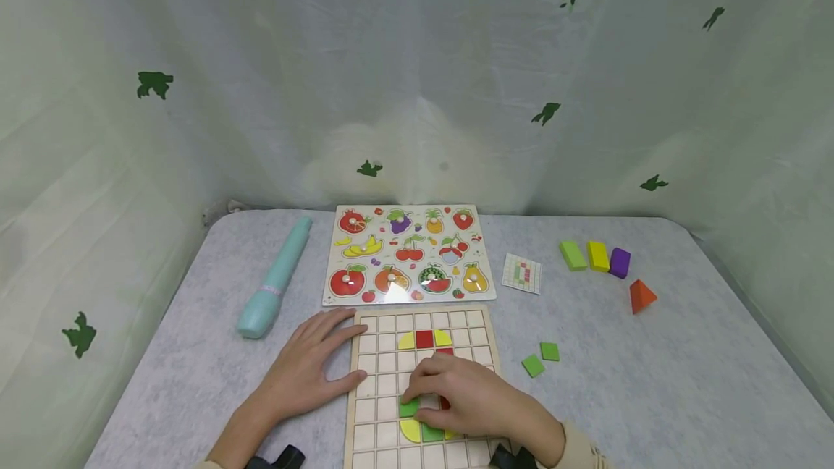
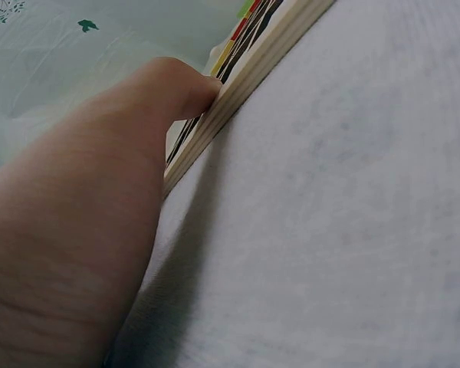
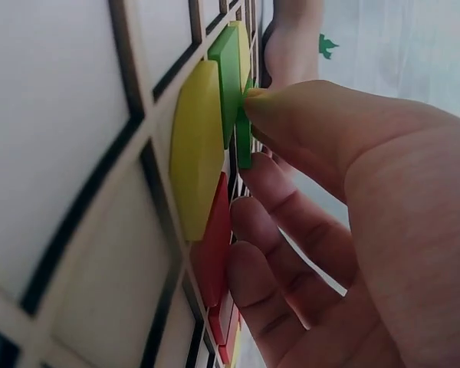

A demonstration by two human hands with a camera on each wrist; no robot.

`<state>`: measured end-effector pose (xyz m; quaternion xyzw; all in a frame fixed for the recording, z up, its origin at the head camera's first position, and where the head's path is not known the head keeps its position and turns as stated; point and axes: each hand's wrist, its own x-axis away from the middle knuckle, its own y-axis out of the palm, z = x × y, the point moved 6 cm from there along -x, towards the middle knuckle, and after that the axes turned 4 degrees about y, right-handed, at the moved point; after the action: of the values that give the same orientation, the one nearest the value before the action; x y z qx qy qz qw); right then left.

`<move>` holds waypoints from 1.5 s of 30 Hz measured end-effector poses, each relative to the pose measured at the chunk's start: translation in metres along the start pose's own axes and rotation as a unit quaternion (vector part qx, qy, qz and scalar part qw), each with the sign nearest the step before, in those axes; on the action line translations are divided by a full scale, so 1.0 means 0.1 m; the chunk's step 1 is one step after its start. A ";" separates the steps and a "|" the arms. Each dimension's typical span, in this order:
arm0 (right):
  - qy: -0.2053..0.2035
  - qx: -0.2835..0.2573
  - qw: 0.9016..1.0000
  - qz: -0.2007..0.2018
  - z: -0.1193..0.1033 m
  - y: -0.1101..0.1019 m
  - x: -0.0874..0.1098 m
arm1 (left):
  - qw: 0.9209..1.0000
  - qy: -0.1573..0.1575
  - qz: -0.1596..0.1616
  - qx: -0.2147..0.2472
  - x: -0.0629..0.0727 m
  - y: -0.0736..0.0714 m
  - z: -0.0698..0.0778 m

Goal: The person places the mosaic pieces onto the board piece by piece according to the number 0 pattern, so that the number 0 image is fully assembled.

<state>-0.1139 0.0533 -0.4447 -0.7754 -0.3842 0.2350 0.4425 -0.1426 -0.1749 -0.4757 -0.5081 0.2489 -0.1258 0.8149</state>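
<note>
A wooden grid board (image 1: 365, 436) lies at the front of the table, with yellow quarter-round, red and green tiles in its cells. My left hand (image 1: 306, 364) rests along its left edge, thumb and fingertips on the frame; in the left wrist view the thumb (image 2: 195, 92) touches the board's side. Over the lower middle of the grid, my right hand (image 1: 465, 396) pinches a green square tile (image 1: 409, 408) between thumb and forefinger. Below that tile sit a yellow tile (image 1: 410, 431) and another green tile (image 1: 431, 433). The right hand partly hides the red tiles (image 3: 211, 253).
Two loose green tiles (image 1: 533, 365) lie right of the board. Behind are a fruit puzzle board (image 1: 417, 237) and a small pattern card (image 1: 522, 273). Green, yellow and purple blocks (image 1: 598, 256) and an orange wedge (image 1: 641, 297) stand at right; a turquoise tapered object (image 1: 276, 277) lies at left.
</note>
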 end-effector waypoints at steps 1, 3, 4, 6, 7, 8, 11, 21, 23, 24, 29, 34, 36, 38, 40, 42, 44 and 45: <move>0.000 0.003 1.000 -0.001 0.00 0.00 0.00 | 1.000 0.000 0.001 0.001 0.00 0.00 0.00; 0.001 0.009 1.000 -0.002 -0.01 0.00 0.00 | 1.000 0.000 0.001 0.002 0.00 0.00 0.00; 0.000 0.011 1.000 -0.003 -0.01 0.00 0.00 | 1.000 0.001 0.002 0.002 0.00 0.00 0.00; -0.002 0.012 1.000 -0.003 -0.01 0.00 0.00 | 1.000 0.002 0.002 0.000 0.00 0.00 0.00; -0.004 0.012 1.000 -0.002 -0.01 0.00 0.00 | 1.000 0.002 0.002 0.000 0.00 0.00 0.00; -0.007 0.013 1.000 0.000 -0.02 0.00 0.00 | 1.000 0.003 0.001 -0.001 0.00 0.00 0.00; -0.012 0.012 1.000 0.002 -0.03 0.00 -0.01 | 1.000 0.005 0.002 -0.002 0.00 0.00 0.00; 0.037 -0.008 0.999 -0.005 0.06 -0.18 0.09 | 1.000 -0.001 0.000 -0.001 0.00 0.00 0.00; 0.052 -0.008 0.999 -0.003 0.10 -0.24 0.11 | 1.000 -0.001 -0.001 -0.001 0.00 0.00 0.00; 0.058 -0.012 0.998 -0.001 0.13 -0.27 0.13 | 1.000 -0.001 -0.001 0.000 0.00 0.00 0.00; 0.081 -0.032 0.996 0.014 0.28 -0.43 0.22 | 1.000 0.000 -0.001 -0.002 0.00 0.00 0.00; 0.104 -0.049 0.993 0.034 0.47 -0.60 0.33 | 1.000 0.001 0.000 -0.002 0.00 0.00 0.00; 0.114 -0.049 0.991 0.043 0.56 -0.67 0.39 | 1.000 0.000 -0.001 -0.003 0.00 0.00 0.00; 0.133 -0.054 0.989 0.049 0.66 -0.74 0.44 | 1.000 -0.002 -0.003 -0.002 0.00 -0.01 0.01; 0.147 -0.050 0.986 0.057 0.76 -0.79 0.50 | 1.000 -0.003 -0.004 -0.002 0.00 -0.01 0.01; 0.157 -0.049 0.984 0.064 0.86 -0.83 0.56 | 1.000 -0.003 -0.004 -0.002 0.00 -0.01 0.01; 0.168 -0.050 0.982 0.069 0.95 -0.87 0.62 | 1.000 -0.004 -0.004 -0.001 0.00 -0.01 0.01; 0.172 -0.050 0.982 0.068 1.00 -0.88 0.65 | 1.000 -0.004 -0.004 0.000 0.00 -0.01 0.02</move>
<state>-0.1797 0.1837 -0.4193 -0.8498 -0.2600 0.1084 0.4455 -0.1417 -0.1743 -0.4738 -0.5098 0.2438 -0.1270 0.8152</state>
